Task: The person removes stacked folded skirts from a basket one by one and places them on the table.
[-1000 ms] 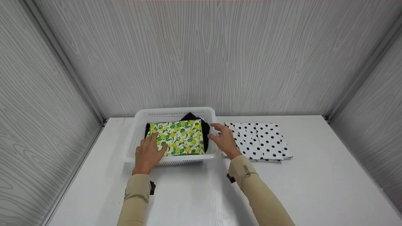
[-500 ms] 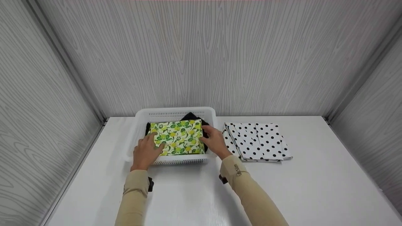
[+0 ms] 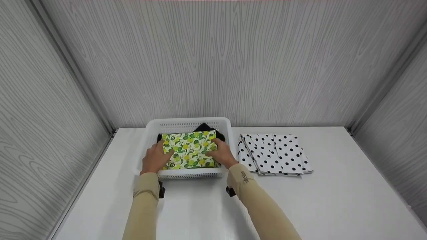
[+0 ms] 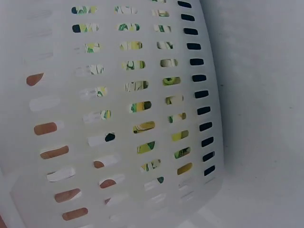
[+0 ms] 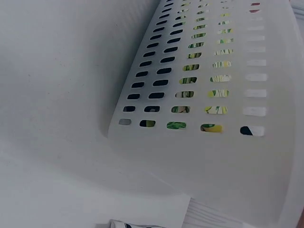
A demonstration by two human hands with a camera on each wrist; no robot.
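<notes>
A folded cloth with a lemon print [image 3: 189, 150] lies on black fabric [image 3: 204, 127] inside a white perforated basket [image 3: 191, 172]. My left hand [image 3: 155, 157] holds its left end, thumb over the top and fingers down by the edge. At the opposite end my right hand [image 3: 221, 153] grips the cloth in the same way, the fingertips partly hidden. Both wrist views look at the basket's outside. Through the slots in the left wrist view, bits of the lemon-print cloth [image 4: 140, 106] show, and in the right wrist view, the same cloth [image 5: 219, 93] appears.
A folded white cloth with black dots [image 3: 278, 155] lies on the white table [image 3: 333, 200], just right of the basket. Grey wood-grain panels [image 3: 213, 60] stand behind the table and on both sides.
My right hand has come left from over the basket's right rim onto the lemon-print cloth's right end. The left hand has stayed at the left end. The view has tilted up slightly.
</notes>
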